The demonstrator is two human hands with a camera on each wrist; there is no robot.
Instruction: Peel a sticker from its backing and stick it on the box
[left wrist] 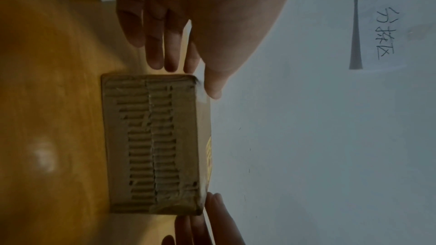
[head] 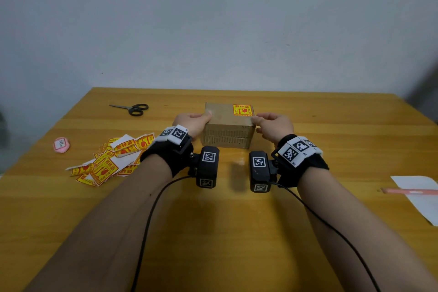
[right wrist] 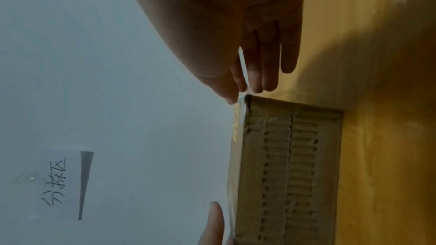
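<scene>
**Sticker on the box, both hands steadying it**

Sticker (head: 243, 110) sits on the top face of the box (head: 227, 136), toward its right side. My left hand (head: 192, 123) and right hand (head: 275, 125) flank the box with relaxed fingers, thumbs touching its top edges. I judge firm rubbing along the sticker's edges best. The box is closed; I cannot tell its contents.

Black scissors (head: 132, 109) lie on my yellow wooden table (head: 213, 232), toward the far left, blades shut and pointing left. A small pink round thing (head: 61, 145) with a white label sits near the left edge. At the right edge a pink pen (head: 410, 191) lies across a white sheet of paper (head: 424, 199). On the grey wall (head: 213, 19) behind hangs a handwritten paper note (right wrist: 60, 182).
</scene>
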